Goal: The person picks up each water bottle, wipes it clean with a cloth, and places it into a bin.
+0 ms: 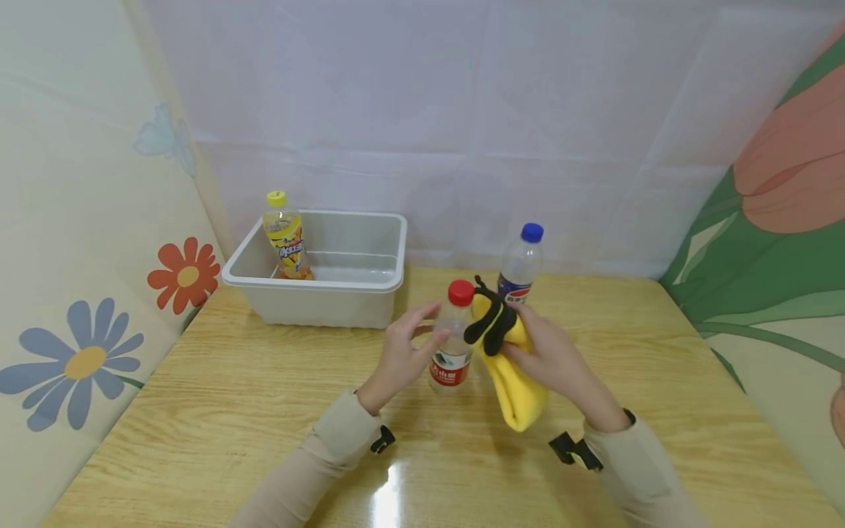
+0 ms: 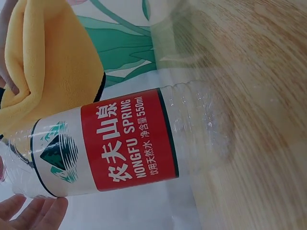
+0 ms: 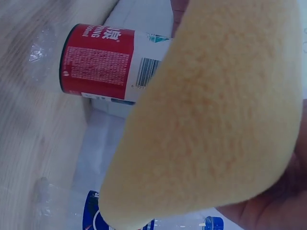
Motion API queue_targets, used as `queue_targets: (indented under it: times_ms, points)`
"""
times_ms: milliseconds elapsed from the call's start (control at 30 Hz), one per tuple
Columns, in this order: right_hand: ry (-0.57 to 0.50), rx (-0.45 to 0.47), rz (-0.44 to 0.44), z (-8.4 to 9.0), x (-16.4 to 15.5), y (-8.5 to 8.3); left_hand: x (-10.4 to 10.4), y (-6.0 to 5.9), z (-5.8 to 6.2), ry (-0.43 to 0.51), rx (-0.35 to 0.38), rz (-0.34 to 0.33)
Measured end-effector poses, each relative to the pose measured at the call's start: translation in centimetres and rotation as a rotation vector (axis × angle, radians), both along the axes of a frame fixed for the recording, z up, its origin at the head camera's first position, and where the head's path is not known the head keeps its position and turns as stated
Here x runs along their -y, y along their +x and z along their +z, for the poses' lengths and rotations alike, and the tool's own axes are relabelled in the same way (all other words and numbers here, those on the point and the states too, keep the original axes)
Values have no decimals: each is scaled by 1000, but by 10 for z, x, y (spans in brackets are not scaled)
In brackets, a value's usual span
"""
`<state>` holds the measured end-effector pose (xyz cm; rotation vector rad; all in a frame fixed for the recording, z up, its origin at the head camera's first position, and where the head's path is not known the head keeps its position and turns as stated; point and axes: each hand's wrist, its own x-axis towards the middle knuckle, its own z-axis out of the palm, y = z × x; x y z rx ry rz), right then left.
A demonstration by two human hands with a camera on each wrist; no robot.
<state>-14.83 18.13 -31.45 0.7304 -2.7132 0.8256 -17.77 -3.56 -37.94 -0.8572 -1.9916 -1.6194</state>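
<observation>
A clear Nongfu Spring water bottle (image 1: 451, 367) with a red cap stands upright on the wooden table. My left hand (image 1: 409, 352) holds its upper part from the left, thumb across the near side; in the left wrist view, fingertips (image 2: 36, 213) meet the bottle's shoulder. My right hand (image 1: 544, 348) grips a folded yellow cloth (image 1: 518, 389) with black trim, close to the bottle's right side. In the right wrist view the cloth (image 3: 206, 110) covers much of the scene and hides part of the bottle (image 3: 103, 62). Contact between cloth and bottle is unclear.
Behind my right hand stands a blue-capped Pepsi bottle (image 1: 521, 264). A pale grey plastic bin (image 1: 330, 304) at the back left contains a leaning yellow-capped drink bottle (image 1: 288, 242). White sheeting (image 1: 462, 147) rises along the table's back edge.
</observation>
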Motion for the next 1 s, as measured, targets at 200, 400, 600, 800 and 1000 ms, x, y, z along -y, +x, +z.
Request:
queue_targets:
  times_ms: [200, 400, 600, 800, 1000]
  points:
    - [45, 18, 7, 4, 4, -3, 0, 0, -1, -7, -7, 5]
    - [82, 14, 20, 5, 7, -5, 0, 0, -2, -9, -2, 4]
    - [88, 11, 38, 2, 13, -9, 1, -1, -2, -5, 5, -8]
    - [100, -9, 24, -4, 17, -11, 1, 10, 14, 2, 28, -29]
    - [70, -43, 25, -16, 19, -13, 3, 19, 27, -15, 29, -21]
